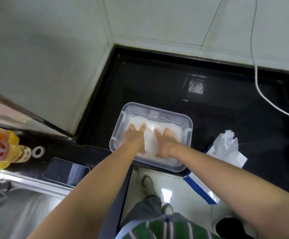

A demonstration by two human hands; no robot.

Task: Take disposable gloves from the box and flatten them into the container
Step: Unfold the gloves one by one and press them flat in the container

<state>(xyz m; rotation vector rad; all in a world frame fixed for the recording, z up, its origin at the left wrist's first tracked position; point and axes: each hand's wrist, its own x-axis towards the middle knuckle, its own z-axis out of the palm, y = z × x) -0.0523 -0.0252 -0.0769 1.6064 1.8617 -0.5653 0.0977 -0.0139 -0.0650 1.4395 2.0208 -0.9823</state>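
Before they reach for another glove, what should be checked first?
1. Hands flat on the stack: left hand and right hand press the gloves. Ok.
2. Gloves below the container rim: ok.
3. Stack smooth: creases show between the hands. Not ok.
4. Next one ready: a loose glove pokes from the glove box. Ok.
5. Container fully on the counter: it sits at the front edge. Cannot tell.

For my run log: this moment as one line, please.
phase: flattening | left hand: pressing gloves | right hand: pressing gloves | gloves: in container | box: right of container
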